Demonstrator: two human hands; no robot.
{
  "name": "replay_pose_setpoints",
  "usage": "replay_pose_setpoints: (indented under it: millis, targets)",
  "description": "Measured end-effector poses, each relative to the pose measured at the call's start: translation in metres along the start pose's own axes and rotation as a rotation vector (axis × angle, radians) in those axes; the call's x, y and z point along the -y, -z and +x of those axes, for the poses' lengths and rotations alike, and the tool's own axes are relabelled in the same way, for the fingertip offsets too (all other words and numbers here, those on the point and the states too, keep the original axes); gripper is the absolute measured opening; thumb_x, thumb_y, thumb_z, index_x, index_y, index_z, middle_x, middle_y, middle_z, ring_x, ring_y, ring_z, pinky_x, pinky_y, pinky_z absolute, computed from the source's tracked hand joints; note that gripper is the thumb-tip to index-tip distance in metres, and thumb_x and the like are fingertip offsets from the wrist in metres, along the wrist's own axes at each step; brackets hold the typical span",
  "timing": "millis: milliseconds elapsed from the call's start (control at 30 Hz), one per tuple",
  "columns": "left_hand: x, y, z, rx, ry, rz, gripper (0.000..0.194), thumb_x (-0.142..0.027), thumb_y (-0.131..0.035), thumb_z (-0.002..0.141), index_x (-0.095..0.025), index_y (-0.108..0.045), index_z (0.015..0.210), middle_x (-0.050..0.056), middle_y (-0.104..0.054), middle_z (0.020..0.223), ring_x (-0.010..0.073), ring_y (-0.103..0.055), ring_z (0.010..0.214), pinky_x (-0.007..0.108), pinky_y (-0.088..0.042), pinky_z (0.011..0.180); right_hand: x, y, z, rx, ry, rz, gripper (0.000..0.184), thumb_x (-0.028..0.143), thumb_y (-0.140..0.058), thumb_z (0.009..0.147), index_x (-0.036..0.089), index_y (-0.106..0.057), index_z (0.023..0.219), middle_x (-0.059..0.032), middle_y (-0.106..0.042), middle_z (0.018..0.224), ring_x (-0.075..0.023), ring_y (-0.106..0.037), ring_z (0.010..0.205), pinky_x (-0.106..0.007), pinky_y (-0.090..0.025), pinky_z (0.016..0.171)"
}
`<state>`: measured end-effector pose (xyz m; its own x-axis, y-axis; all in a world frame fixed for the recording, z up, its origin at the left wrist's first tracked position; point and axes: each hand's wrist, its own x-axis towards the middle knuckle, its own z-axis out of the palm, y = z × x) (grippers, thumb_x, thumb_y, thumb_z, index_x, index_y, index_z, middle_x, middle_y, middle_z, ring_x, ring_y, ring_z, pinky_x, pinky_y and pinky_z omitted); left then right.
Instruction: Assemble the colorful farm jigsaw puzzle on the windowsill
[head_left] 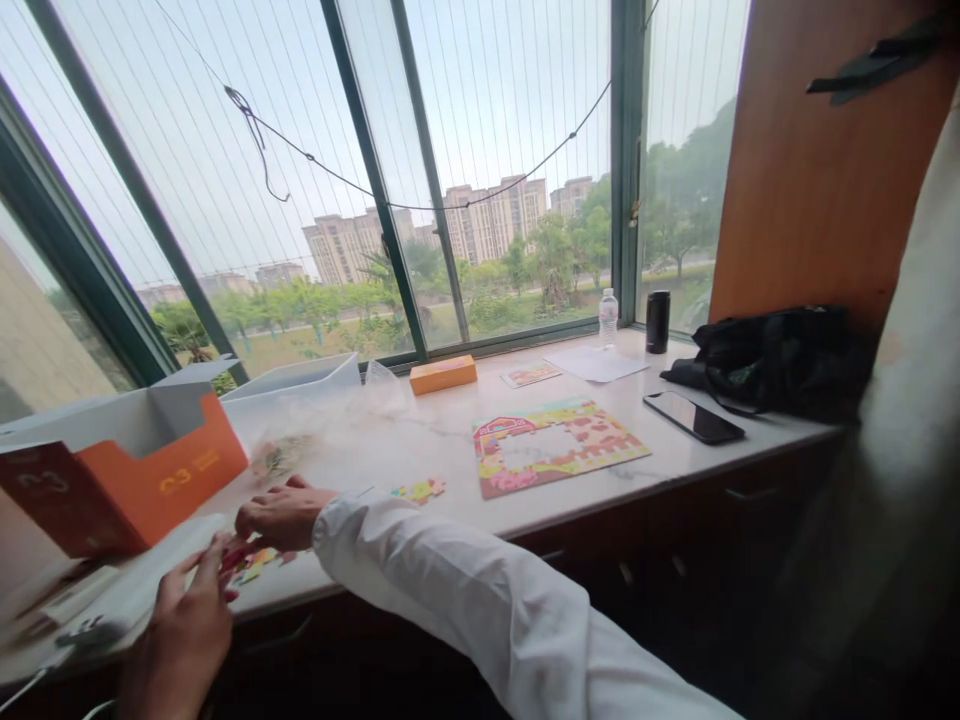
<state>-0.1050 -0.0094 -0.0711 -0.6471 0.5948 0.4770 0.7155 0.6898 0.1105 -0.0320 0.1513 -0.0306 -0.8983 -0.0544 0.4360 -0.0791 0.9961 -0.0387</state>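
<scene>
My right hand [281, 515], in a white sleeve, rests on the pale counter with its fingers curled under; what they hold is hidden. My left hand [184, 625] lies at the counter's front edge, its fingers stretched toward a small heap of colourful puzzle pieces [251, 565] between the two hands. A few more joined pieces [420, 490] lie just right of my right wrist. The puzzle board [555, 445], with a farm picture and a blank middle, lies farther right, out of reach of both hands.
An open orange and white box [124, 470] stands at the left, with a clear plastic bin [292, 385] behind it. A small orange box [442, 374], card, paper, water bottle [608, 318], black cup [658, 322], phone [694, 417] and black bag [780, 360] sit toward the window and right.
</scene>
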Motion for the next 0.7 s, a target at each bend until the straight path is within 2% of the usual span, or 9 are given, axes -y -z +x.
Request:
replay_pose_setpoints:
  millis: [67, 167, 333, 467, 533, 633, 700]
  targets:
    - [-0.017, 0.003, -0.005, -0.026, -0.087, -0.046, 0.045, -0.02, -0.035, 0.097, -0.032, -0.047, 0.139, 0.005, -0.056, 0.139, 0.0178, -0.069, 0.092, 0.025, -0.053, 0.071, -0.009, 0.013, -0.017, -0.013, 0.009, -0.013, 0.026, 0.04, -0.062, 0.093, 0.02, -0.06, 0.109, -0.0076, -0.067, 0.12, -0.0233, -0.059, 0.112, -0.038, -0.041, 0.092]
    - [-0.051, 0.006, -0.009, -0.045, -0.216, -0.16, 0.043, -0.025, -0.034, 0.099, -0.019, -0.049, 0.14, 0.014, -0.055, 0.135, 0.0241, -0.068, 0.098, 0.031, -0.055, 0.076, -0.027, 0.037, -0.051, -0.014, -0.033, -0.022, 0.026, 0.042, -0.062, 0.093, 0.02, -0.059, 0.106, -0.0056, -0.068, 0.119, -0.0214, -0.06, 0.11, -0.036, -0.038, 0.093]
    - [-0.128, 0.005, -0.017, -0.031, -0.409, -0.39, 0.045, -0.029, -0.04, 0.098, -0.025, -0.049, 0.143, 0.011, -0.056, 0.135, 0.0265, -0.062, 0.113, 0.036, -0.053, 0.093, -0.058, 0.089, -0.142, -0.012, -0.175, 0.055, 0.025, 0.041, -0.069, 0.088, 0.021, -0.059, 0.099, -0.0035, -0.069, 0.112, -0.0196, -0.06, 0.107, -0.033, -0.033, 0.093]
    - [-0.201, 0.007, -0.026, 0.108, -0.635, -0.545, 0.045, -0.027, -0.043, 0.098, -0.022, -0.048, 0.143, 0.009, -0.054, 0.14, 0.0223, -0.063, 0.113, 0.032, -0.052, 0.094, -0.079, 0.126, -0.235, -0.096, -0.334, 0.103, 0.029, 0.039, -0.075, 0.083, 0.019, -0.059, 0.097, -0.0067, -0.068, 0.116, -0.0218, -0.058, 0.111, -0.035, -0.032, 0.094]
    - [-0.24, 0.009, -0.031, 0.149, -0.746, -0.601, 0.045, -0.022, -0.046, 0.097, -0.022, -0.049, 0.142, 0.009, -0.057, 0.138, 0.0207, -0.062, 0.115, 0.03, -0.051, 0.095, -0.088, 0.141, -0.28, -0.116, -0.419, 0.115, 0.025, 0.035, -0.076, 0.083, 0.02, -0.06, 0.095, -0.0052, -0.071, 0.111, -0.0208, -0.061, 0.106, -0.036, -0.032, 0.095]
    - [-0.296, 0.012, -0.036, 0.209, -0.904, -0.652, 0.041, -0.028, -0.054, 0.095, -0.023, -0.057, 0.136, 0.007, -0.064, 0.131, 0.0208, -0.063, 0.113, 0.029, -0.051, 0.094, -0.102, 0.161, -0.343, -0.155, -0.534, 0.152, 0.02, 0.03, -0.077, 0.08, 0.019, -0.062, 0.089, -0.0042, -0.073, 0.105, -0.02, -0.064, 0.101, -0.037, -0.034, 0.099]
    - [-0.33, 0.013, -0.038, 0.272, -0.987, -0.657, 0.037, -0.033, -0.059, 0.093, -0.026, -0.063, 0.13, 0.005, -0.068, 0.126, 0.0205, -0.064, 0.111, 0.029, -0.05, 0.095, -0.112, 0.172, -0.379, -0.193, -0.566, 0.217, 0.02, 0.031, -0.076, 0.08, 0.019, -0.063, 0.089, -0.0053, -0.074, 0.103, -0.0187, -0.066, 0.097, -0.035, -0.038, 0.097]
